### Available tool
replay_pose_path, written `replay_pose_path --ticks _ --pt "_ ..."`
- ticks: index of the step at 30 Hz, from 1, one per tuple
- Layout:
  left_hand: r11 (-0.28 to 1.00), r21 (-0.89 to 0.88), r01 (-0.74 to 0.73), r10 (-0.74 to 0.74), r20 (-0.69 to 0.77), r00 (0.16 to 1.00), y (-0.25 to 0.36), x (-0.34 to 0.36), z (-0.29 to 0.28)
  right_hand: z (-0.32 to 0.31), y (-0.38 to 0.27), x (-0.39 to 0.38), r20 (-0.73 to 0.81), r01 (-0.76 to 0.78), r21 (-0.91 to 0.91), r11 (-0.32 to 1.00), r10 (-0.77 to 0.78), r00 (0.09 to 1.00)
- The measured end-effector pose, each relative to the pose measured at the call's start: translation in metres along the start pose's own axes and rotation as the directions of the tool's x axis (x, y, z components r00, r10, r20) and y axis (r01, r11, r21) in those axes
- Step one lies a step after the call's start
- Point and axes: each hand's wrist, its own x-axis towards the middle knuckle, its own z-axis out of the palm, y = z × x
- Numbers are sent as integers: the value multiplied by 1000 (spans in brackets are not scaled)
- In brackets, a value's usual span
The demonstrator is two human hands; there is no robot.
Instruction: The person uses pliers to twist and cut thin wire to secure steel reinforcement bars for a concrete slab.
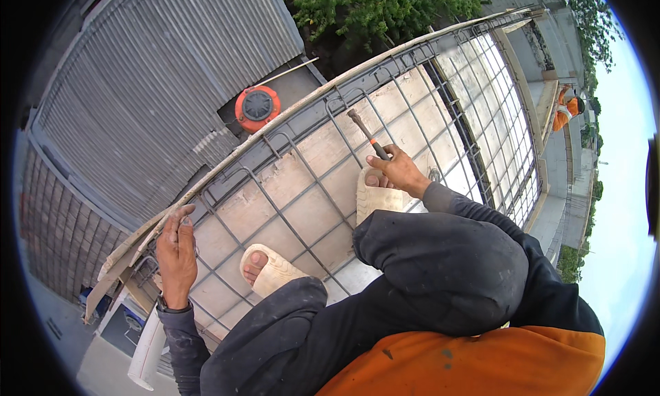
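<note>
My right hand (400,172) is closed round the black grip of a hand tool (364,130). It has an orange band and a brownish shaft that widens at its far end, over the rebar mesh (316,179). At the left, my left hand (177,255) is raised at the wooden edge board (227,163), its fingers pressed together. What they pinch, if anything, is hidden; a bit of thin wire shows beside them. Both my feet, in cream slides (273,271), rest on the mesh, over pale formwork panels (302,214).
Beyond the edge board lie a lower corrugated roof (165,86), an orange tank with a black lid (258,107) and trees (378,11). A white pipe (148,355) stands at the lower left. Another person in orange (565,111) is at the far right, by grey walls.
</note>
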Motion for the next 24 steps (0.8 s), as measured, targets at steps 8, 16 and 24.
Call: replay_pose_path --ticks 8,16,24 --pt "991 -77 -108 113 62 992 -21 11 -18 -8 40 36 -413 269 -294 917 -376 830" --pt "999 0 -33 30 383 923 77 65 28 -39 115 46 -509 157 -244 957 -264 819" --pt "991 -30 -131 129 491 862 138 119 103 -27 24 58 -536 565 -121 817 -532 655"
